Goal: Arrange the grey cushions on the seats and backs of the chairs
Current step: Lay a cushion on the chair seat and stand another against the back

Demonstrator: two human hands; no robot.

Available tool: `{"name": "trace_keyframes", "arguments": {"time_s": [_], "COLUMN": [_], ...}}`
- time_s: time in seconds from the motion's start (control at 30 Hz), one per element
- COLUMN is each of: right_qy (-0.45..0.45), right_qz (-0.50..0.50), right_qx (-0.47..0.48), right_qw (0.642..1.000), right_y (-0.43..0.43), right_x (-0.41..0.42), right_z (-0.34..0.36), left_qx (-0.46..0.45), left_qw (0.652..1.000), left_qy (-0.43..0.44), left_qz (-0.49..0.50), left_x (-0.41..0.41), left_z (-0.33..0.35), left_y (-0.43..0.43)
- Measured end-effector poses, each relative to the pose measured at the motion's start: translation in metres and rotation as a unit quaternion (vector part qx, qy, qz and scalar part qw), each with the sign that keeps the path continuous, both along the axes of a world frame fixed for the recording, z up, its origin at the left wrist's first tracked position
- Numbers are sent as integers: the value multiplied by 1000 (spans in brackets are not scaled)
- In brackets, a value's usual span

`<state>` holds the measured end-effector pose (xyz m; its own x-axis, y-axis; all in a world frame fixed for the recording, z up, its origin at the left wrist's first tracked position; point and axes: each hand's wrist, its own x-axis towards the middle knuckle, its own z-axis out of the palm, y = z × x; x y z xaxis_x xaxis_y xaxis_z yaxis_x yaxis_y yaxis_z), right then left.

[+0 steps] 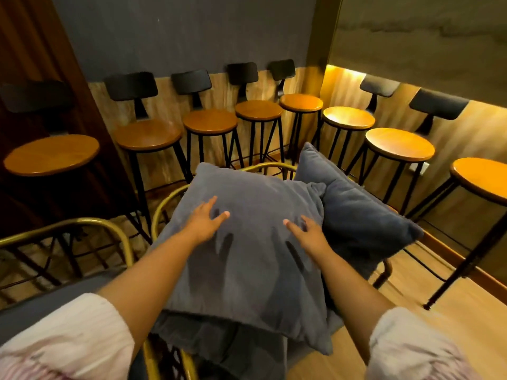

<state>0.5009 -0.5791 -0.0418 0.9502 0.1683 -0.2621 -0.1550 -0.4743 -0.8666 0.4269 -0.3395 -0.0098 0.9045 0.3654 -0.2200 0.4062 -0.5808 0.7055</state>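
Both hands, the left hand point(205, 221) and right hand point(308, 233), lie open and flat on the near square grey velvet cushion point(247, 259); a second grey cushion point(354, 212) leans just right.

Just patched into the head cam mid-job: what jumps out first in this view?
Front and centre, the left hand and right hand hover open above a big grey cushion on a gold-framed chair. A second grey cushion leans behind it to the right. Along the walls stands a row of wooden-seated bar stools.
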Motion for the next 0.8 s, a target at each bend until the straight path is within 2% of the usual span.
{"name": "trace_keyframes", "arguments": {"time_s": [0.13,0.27,0.37,0.47,0.57,0.63,0.8], "right_qy": [5,14,50,81,136,136,112], "right_qz": [-16,-68,-149,-196,-175,-160,-133], "right_qx": [-85,-109,-31,61,118,136,183], "right_qw": [996,992,987,975,968,968,968], "right_y": [12,20,18,4,-9,-13,-14], "right_x": [9,23,33,39,36,32,18], "right_z": [-34,-49,-57,-65,-75,-78,-63], "left_qx": [50,42,-3,-104,-184,-222,-235], "left_qw": [995,992,990,981,965,956,953], "left_qy": [73,79,67,43,32,35,-2], "left_qz": [41,85,124,160,185,190,192], "left_x": [29,45,53,54,49,41,24], "left_z": [-29,-42,-51,-57,-63,-69,-58], "left_y": [31,56,76,91,98,101,95]}}
